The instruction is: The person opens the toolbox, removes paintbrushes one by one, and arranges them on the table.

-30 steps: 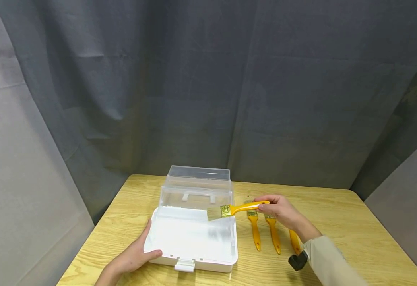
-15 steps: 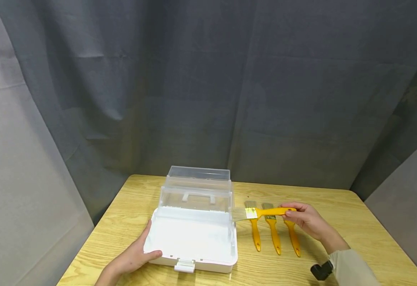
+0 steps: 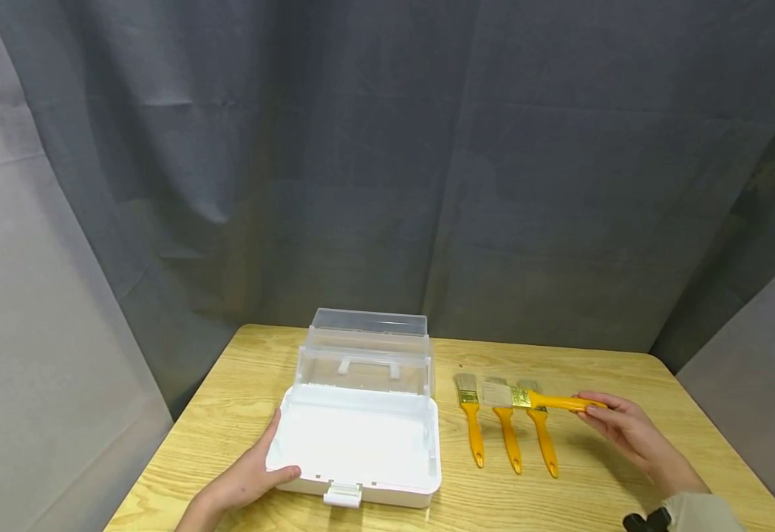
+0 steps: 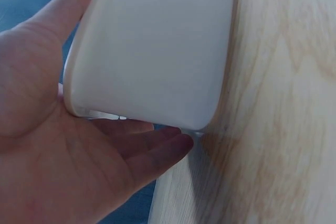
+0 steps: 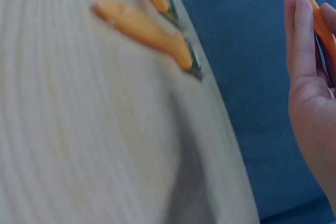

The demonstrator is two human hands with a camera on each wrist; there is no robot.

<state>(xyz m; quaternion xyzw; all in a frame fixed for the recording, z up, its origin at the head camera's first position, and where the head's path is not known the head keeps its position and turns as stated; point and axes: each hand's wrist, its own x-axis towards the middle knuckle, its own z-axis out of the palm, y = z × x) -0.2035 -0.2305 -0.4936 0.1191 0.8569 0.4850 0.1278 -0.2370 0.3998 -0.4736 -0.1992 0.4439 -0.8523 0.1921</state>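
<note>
My right hand [image 3: 629, 430] pinches the handle end of a yellow-handled paintbrush [image 3: 563, 403], held sideways above the table with its pale bristles to the left. The brush passes over part of two paintbrushes. Those two, a middle one [image 3: 508, 440] and a right one [image 3: 544, 443], lie beside a left paintbrush [image 3: 472, 425], all bristles away from me. An open white storage box [image 3: 354, 436] stands left of them, its clear lid [image 3: 367, 362] raised behind. My left hand [image 3: 247, 469] grips the box's left front corner; in the left wrist view, thumb and fingers [image 4: 157, 163] span its end wall.
The wooden table [image 3: 600, 369] extends right of the brushes and left of the box. A white latch [image 3: 343, 494] hangs at the box's front. Dark grey cloth [image 3: 387, 185] hangs behind the table, with lighter cloth panels at both sides.
My right hand has moved right with the paintbrush, from over the box's right side to over the brushes on the table. My left hand and the box have stayed put.
</note>
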